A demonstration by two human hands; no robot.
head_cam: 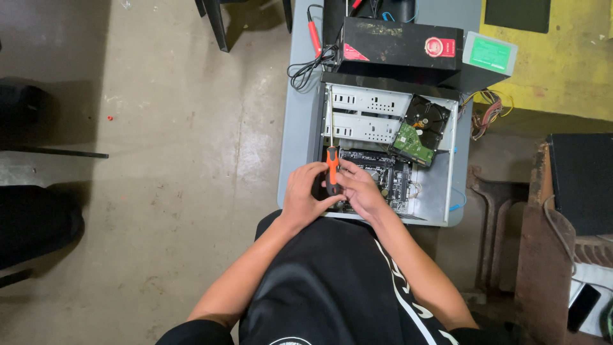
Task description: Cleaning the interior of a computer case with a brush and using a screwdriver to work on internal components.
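An open computer case (440,191) lies flat on a small grey table (295,128), with a motherboard (389,176) inside and a loose hard drive (418,131) resting on its drive bay. A screwdriver with an orange and black handle (332,167) stands between my hands at the case's near left corner, its thin shaft pointing away from me. My left hand (303,191) curls around the lower handle. My right hand (361,190) presses against the handle from the right, over the motherboard's near edge.
A black box with red stickers (399,43) and a grey power supply (488,57) sit behind the case. Red probes and black cables (306,64) trail over the table's left. Bare concrete floor (179,160) spreads left. A brown bench (543,255) stands right.
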